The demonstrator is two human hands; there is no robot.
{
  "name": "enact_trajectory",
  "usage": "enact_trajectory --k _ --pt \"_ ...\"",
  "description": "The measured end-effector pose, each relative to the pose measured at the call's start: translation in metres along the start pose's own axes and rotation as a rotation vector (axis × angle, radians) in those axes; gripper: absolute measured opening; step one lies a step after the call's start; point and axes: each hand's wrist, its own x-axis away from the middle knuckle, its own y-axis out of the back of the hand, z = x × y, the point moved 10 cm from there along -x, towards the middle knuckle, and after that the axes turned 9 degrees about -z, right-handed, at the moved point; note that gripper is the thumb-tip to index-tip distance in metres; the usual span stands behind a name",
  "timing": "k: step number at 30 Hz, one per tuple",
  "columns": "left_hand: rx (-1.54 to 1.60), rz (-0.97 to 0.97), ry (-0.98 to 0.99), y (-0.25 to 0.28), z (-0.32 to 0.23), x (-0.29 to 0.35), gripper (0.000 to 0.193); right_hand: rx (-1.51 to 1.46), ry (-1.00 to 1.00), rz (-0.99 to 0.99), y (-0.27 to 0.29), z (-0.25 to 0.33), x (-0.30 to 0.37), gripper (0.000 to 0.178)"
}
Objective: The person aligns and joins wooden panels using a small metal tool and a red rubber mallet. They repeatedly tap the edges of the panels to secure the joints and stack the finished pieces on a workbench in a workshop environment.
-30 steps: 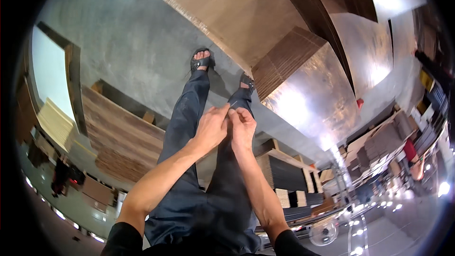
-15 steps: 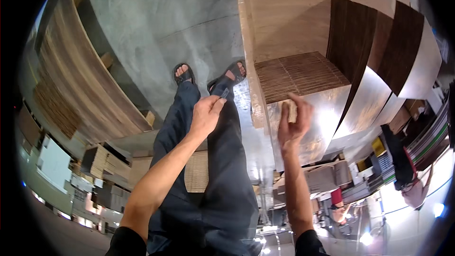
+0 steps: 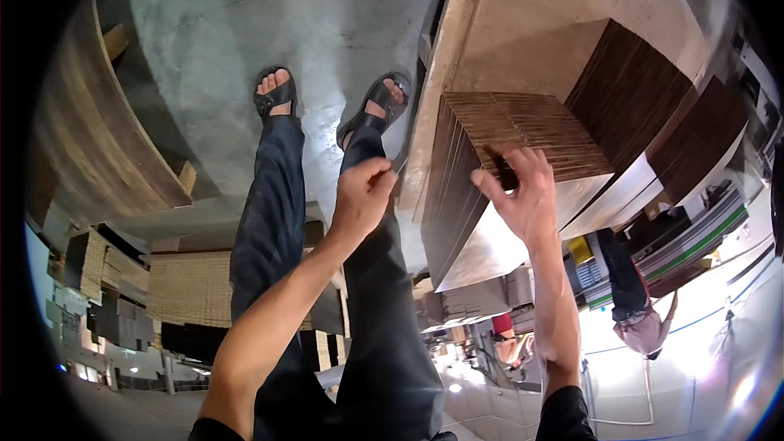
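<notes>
My left hand (image 3: 363, 200) is closed in a pinch in front of my right leg. A sliver of something thin shows at its fingertips, too small to name. My right hand (image 3: 524, 194) is over the near edge of a stack of dark brown wood-grain boards (image 3: 535, 135), thumb and fingers spread apart. Its fingertips are at the ribbed edges of the boards; whether they touch them I cannot tell. The top board (image 3: 482, 253) has a shiny surface that reflects light.
The stack rests on a pale wooden platform (image 3: 506, 49). More dark boards (image 3: 629, 90) lean behind it. Wood-grain panels (image 3: 82, 131) stand at the left, and stacked boards (image 3: 189, 286) lie behind me. Another person (image 3: 637, 310) is at the far right. Grey concrete floor (image 3: 286, 16) lies ahead.
My view has shifted, so the board stack shows more of its side. My right hand has opened wider and come over the boards' edges. My left hand stays pinched; the small dark piece hardly shows now.
</notes>
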Motion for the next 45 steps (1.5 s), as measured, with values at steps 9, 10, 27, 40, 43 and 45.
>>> enact_trajectory --k 9,10,27,40,43,45 --pt "0.114 -0.139 0.006 0.040 0.039 0.014 0.012 0.144 -0.115 0.290 -0.059 -0.029 -0.046 0.026" --pt "0.159 -0.147 0.028 0.040 0.039 0.011 0.012 0.142 -0.160 0.331 -0.064 -0.033 -0.049 0.026" --pt "0.099 -0.029 0.039 0.019 0.033 -0.001 0.012 0.161 0.042 0.060 -0.005 0.017 0.009 0.037" --pt "0.112 -0.041 0.089 0.003 0.036 -0.002 0.016 0.279 -0.158 0.492 -0.091 -0.059 -0.066 0.047" --pt "0.167 -0.058 0.121 0.005 0.033 -0.003 0.016 0.285 -0.153 0.568 -0.114 -0.071 -0.080 0.052" --pt "0.221 -0.053 0.129 0.007 0.026 -0.003 0.015 0.199 -0.188 0.618 -0.123 -0.080 -0.081 0.043"
